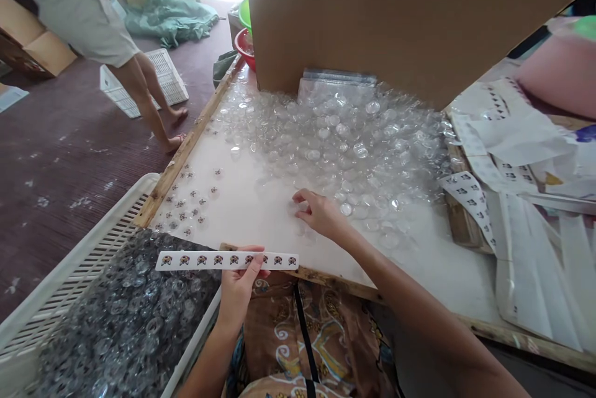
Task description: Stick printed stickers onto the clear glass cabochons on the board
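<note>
My left hand (242, 283) grips a white strip of animal-face stickers (202, 260) between thumb and fingers, level above the table's near edge. Over the white tabletop (251, 199), my right hand (316, 215) has its thumb and forefinger curled around what looks like a clear plastic disc (294, 207), faint against the white. A wide heap of clear plastic discs (344, 146) spreads beyond and to the right of this hand. Toward the left edge, several discs with animal-face stickers (193, 194) lie scattered on the tabletop.
A white crate (149, 190) full of clear plastic pieces stands at lower left. A large cardboard box (372, 19) rises behind the heap. Sticker sheets and backing paper (516, 137) pile up at right. Another person's legs (149, 94) are at upper left, beside a white basket (170, 78).
</note>
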`<state>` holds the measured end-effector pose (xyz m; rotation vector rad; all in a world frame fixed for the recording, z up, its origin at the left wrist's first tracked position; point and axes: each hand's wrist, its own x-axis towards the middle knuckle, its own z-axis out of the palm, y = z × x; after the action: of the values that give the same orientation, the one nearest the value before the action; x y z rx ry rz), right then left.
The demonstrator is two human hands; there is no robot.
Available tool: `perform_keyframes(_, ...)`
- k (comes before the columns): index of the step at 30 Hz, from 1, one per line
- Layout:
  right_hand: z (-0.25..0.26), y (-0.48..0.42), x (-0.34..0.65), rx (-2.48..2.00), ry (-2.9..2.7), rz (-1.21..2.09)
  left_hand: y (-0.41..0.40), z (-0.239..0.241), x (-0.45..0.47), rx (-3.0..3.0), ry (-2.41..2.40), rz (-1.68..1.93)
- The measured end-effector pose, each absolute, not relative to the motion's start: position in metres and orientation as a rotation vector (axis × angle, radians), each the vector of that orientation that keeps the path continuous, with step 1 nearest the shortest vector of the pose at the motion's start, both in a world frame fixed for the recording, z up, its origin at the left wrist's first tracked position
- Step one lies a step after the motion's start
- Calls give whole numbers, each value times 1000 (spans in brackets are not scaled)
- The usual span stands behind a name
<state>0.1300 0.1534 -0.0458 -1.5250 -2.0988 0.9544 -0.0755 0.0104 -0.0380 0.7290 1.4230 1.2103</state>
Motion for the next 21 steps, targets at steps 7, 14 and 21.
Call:
perform_keyframes(7,-37,149,136,-1615,-2150,837,8,-39,-76,721,1413,1221)
perform_keyframes(14,-18,149,107,-1608,-2382,683,11,-32,-74,738,1433,1220)
perform_keyframes(21,-9,151,67,-1532,-2836,336,14,-32,-74,710,1462,1187)
